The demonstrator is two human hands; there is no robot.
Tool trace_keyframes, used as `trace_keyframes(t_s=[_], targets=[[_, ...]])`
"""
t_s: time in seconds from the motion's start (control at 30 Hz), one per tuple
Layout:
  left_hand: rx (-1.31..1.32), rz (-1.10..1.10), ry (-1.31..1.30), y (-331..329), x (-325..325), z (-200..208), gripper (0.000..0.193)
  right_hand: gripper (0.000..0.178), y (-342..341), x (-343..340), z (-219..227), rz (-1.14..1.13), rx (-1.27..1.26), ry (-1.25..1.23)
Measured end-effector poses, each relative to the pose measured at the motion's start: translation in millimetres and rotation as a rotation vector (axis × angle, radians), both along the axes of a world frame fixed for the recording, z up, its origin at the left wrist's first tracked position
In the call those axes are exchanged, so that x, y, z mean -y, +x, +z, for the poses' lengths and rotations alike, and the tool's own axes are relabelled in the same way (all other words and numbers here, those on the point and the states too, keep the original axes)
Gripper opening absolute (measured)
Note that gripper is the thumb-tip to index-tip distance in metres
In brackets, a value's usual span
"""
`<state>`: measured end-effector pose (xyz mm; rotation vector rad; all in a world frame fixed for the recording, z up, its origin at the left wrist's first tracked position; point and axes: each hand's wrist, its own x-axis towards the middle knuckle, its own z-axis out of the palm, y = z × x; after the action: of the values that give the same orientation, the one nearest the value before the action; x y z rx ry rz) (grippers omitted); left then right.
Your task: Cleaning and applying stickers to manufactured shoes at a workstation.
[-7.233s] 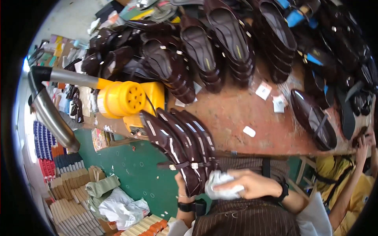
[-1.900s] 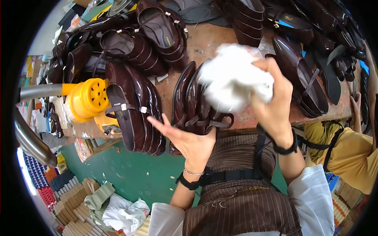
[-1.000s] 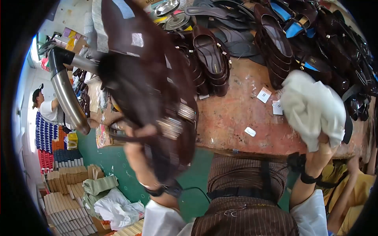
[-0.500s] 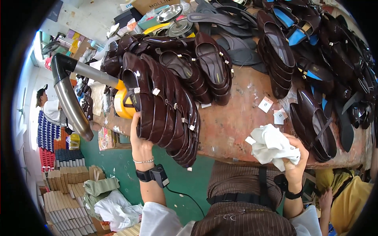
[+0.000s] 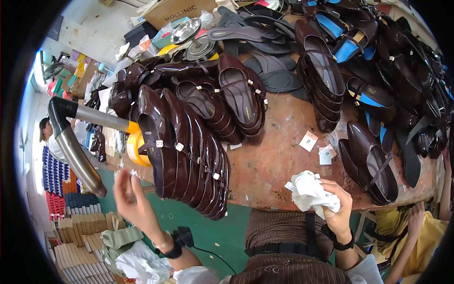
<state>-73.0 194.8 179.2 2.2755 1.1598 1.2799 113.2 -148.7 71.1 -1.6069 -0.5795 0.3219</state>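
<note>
My left hand (image 5: 135, 196) is raised off the table's left front edge, its fingers slightly smeared by motion but apart, with nothing in them. Just right of it, a row of glossy dark brown shoes (image 5: 182, 149) with jewelled straps stands nested together at the table's edge. My right hand (image 5: 339, 201) holds a crumpled white cloth (image 5: 309, 190) above the front edge. To its right a pair of the same brown shoes (image 5: 371, 161) lies on the table. Behind the row sit more stacked shoes (image 5: 241, 97).
A bent metal tube (image 5: 78, 151) with a yellow ring (image 5: 137, 147) stands at the left. Black insoles (image 5: 274, 71) and two small paper tags (image 5: 309, 141) lie on the worn table (image 5: 269, 165). Shoes pile up at the right. Another person's arm (image 5: 414, 227) shows at lower right.
My left hand has let go of the shoe row and moved left and down, away from it. My right hand keeps the white cloth. The whole view has shifted slightly.
</note>
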Motion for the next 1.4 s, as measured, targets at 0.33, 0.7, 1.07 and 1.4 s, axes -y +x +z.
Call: trace_keyframes(t_s=[0.33, 0.7, 1.07, 1.4], targets=[[-0.710, -0.137, 0.408, 64, 67, -25, 0.039, 0.040, 7, -15, 16, 0.153, 0.126, -0.027], [0.422, -0.183, -1.634, 204, 66, -131, 0.091, 0.040, 0, 14, 27, -0.020, 0.038, 0.068], [0.265, -0.286, -1.760, 185, 66, -116, 0.074, 0.045, -5, 40, 12, -0.141, -0.157, 0.293], [-0.051, -0.421, -2.027, -43, 151, -92, 0.060, 0.046, 11, 31, 18, -0.234, 0.137, 0.102]])
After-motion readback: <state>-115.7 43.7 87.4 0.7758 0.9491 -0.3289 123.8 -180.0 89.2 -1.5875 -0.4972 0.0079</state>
